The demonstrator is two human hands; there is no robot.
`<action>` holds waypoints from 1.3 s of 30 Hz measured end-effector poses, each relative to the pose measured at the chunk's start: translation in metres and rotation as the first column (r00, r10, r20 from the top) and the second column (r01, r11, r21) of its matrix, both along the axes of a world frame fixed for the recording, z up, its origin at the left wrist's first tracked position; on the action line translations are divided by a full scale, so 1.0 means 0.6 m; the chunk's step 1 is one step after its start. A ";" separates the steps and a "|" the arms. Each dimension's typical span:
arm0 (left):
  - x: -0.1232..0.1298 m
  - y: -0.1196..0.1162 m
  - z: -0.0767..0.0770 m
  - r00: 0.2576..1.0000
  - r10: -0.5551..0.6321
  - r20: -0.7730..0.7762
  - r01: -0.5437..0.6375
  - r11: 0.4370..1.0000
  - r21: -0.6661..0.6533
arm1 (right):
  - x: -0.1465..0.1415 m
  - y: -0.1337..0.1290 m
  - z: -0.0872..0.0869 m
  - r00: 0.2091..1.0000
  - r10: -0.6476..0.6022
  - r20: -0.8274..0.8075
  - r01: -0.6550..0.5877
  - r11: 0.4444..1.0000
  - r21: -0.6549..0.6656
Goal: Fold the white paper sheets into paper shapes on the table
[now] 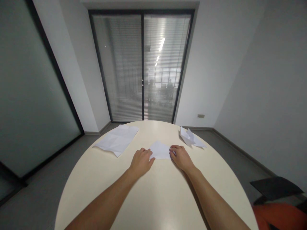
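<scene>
A folded white paper [160, 150] with a peaked top edge lies on the pale round table [153, 198], between my hands. My left hand [142, 160] touches its left corner, fingertips on the paper and thumb beside its lower edge. At the right corner, my right hand [181, 156] has its fingers bent together around the paper's edge. The undersides of the fingers are hidden on both hands.
A creased white sheet [118, 139] lies at the table's back left. A folded paper boat shape [189, 136] rests at the back right. An orange and black chair [279, 215] stands at the lower right, beside the table.
</scene>
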State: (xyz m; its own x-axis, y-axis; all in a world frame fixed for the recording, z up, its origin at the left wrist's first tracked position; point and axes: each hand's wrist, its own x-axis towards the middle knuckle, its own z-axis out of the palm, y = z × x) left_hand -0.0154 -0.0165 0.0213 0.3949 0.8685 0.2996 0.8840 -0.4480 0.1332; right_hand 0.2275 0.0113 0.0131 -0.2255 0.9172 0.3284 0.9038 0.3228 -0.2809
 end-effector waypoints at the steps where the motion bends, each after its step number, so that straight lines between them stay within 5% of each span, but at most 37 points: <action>1: 0.000 0.000 0.001 1.000 0.007 -0.003 -0.007 1.000 -0.003 | -0.004 -0.004 0.005 1.000 0.014 0.007 -0.014 1.000 -0.003; 12: -0.010 0.009 0.003 0.997 0.072 0.035 -0.074 0.996 0.047 | -0.019 -0.023 0.019 0.994 0.108 0.035 -0.106 0.993 -0.048; 26: -0.015 0.011 0.014 0.965 0.259 -0.040 -0.257 0.966 0.032 | -0.012 -0.012 0.015 0.997 -0.058 -0.047 0.053 0.994 -0.097; 39: -0.021 0.021 0.003 0.970 0.243 -0.001 -0.243 0.970 -0.026 | -0.009 -0.005 0.007 0.993 -0.051 -0.103 0.041 0.994 -0.098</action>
State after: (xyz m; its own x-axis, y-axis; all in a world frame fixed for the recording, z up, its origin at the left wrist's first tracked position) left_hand -0.0278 -0.0042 0.0231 0.1704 0.9459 0.2761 0.9658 -0.2159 0.1438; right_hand 0.2222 0.0084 0.0175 -0.1510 0.9542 0.2582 0.8811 0.2483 -0.4025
